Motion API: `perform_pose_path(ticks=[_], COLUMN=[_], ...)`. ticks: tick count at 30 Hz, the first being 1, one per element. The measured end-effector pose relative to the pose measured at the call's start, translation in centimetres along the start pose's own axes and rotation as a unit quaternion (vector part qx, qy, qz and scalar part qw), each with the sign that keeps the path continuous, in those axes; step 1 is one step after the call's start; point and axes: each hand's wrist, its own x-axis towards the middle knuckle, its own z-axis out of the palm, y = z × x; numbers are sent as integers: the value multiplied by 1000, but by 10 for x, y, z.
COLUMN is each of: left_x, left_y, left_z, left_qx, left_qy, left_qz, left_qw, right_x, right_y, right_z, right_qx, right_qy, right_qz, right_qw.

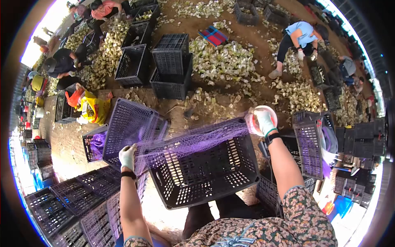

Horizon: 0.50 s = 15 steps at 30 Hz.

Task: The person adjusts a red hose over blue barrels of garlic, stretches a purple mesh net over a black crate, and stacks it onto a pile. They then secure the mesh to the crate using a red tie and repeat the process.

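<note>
A purple mesh net point(193, 138) stretches between my hands, blurred by motion in places. My left hand point(127, 157), in a white glove, is closed on the net's left end. At the other end my right hand point(264, 122), also gloved, grips a round white-and-pink ring point(275, 116); its fingertips are partly hidden. The net runs up to this ring. Below it, directly in front of my body, a black plastic crate point(205, 173) is tilted with its open side towards me. Another crate draped in purple net point(127, 129) stands just beyond my left hand.
Stacked crates point(76, 197) stand at the left, with a net-covered crate point(308, 144) at the right. Farther off are stacked black crates point(170, 61) and a heap of pale bulbs or peelings point(224, 61). A person in a blue shirt point(302, 35) bends at the right; others work at the left.
</note>
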Motion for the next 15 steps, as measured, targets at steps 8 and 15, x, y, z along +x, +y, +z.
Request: perform_pose_path(ticks=[8, 15], left_x=[-76, -124], left_y=[-18, 21], left_z=[-17, -53], left_qx=[-326, -108], left_qy=[-215, -257], left_qz=[-308, -202], left_qw=[867, 939], right_x=[-54, -136], right_y=[18, -77], right_z=[-47, -24], right_qx=[289, -218], right_qy=[-299, -264], right_qz=[290, 239], right_qw=[862, 909])
